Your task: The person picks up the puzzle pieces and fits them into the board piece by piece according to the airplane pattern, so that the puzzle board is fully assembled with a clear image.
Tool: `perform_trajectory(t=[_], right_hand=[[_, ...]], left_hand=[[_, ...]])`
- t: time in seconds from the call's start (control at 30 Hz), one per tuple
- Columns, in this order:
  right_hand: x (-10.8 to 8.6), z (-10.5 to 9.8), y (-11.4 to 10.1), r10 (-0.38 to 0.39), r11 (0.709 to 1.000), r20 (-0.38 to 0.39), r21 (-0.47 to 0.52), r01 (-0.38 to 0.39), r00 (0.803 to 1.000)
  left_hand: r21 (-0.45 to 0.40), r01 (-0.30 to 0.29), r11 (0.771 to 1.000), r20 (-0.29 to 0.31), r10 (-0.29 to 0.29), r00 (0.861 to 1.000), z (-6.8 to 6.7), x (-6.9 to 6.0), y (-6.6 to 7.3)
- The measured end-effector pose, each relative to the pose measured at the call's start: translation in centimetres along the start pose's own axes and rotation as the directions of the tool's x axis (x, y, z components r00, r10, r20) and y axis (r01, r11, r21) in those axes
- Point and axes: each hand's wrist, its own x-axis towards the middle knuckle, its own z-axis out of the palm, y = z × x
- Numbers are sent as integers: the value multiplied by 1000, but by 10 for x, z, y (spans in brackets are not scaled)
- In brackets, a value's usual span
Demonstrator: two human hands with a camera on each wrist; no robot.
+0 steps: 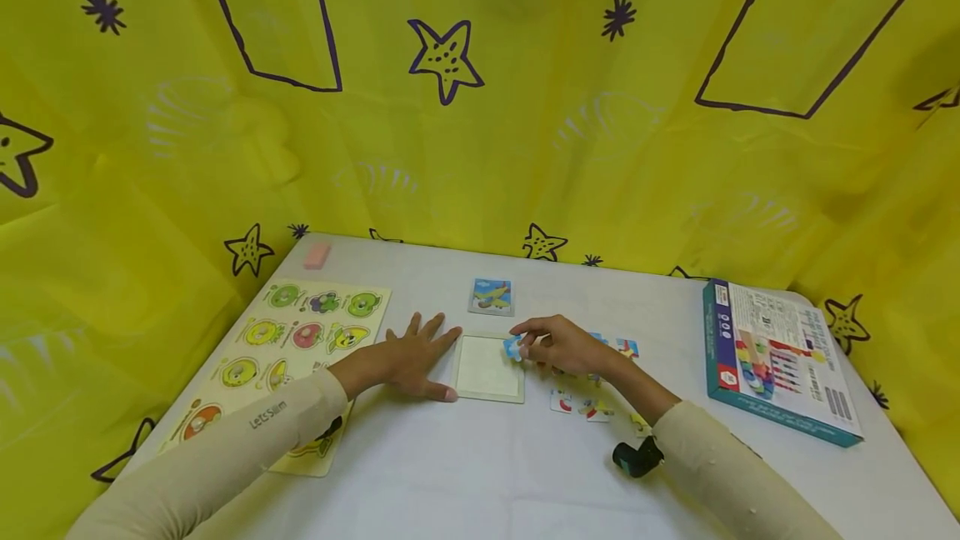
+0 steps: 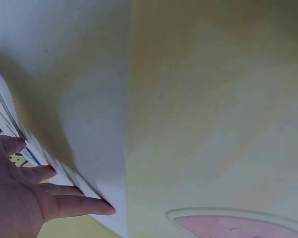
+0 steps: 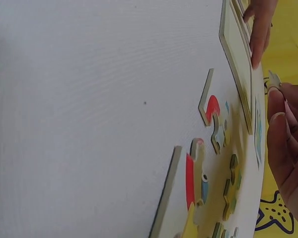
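Observation:
My right hand (image 1: 562,346) pinches a blue jigsaw piece (image 1: 513,347) between thumb and fingers, over the right edge of a pale puzzle tray (image 1: 489,397). In the right wrist view the same piece (image 3: 274,79) shows at the fingertips. Spread flat, my left hand (image 1: 416,357) touches the tray's left side, its fingers straight. The left wrist view shows this hand (image 2: 15,203) with fingers apart. Loose jigsaw pieces (image 1: 561,401) lie right of the tray, some partly hidden beneath the right hand and forearm. Behind the tray lies a small finished-looking picture puzzle (image 1: 492,296) with a yellow figure on blue.
A fruit puzzle board (image 1: 307,307) lies at the left, partly under the left sleeve. A pink block (image 1: 317,256) sits at the back left corner. On the right rests a flat printed box (image 1: 787,357). A yellow patterned curtain (image 1: 517,148) surrounds the white table.

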Motion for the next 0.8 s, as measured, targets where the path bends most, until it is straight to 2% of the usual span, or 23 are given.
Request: perform_trajectory(t=[0.3,0.47,0.6,0.8], right_hand=[[7,5,-2,-17,999,25,31,16,1000],[15,10,-4,-25,999,-21,-31,24,999],[21,15,-7,2,997,-58,-80,-7,998],[33,22,-10,36,996,-101,-81,-44,994]], left_hand=[[-1,0,1000,-15,0,1000,1,1,0],[0,1,1000,-19,-1,1000,2,1,0],[-1,-6,1000,-26,6,1000,2,2,0],[-4,-20,1000,-34,19,999,2,0,-2]])
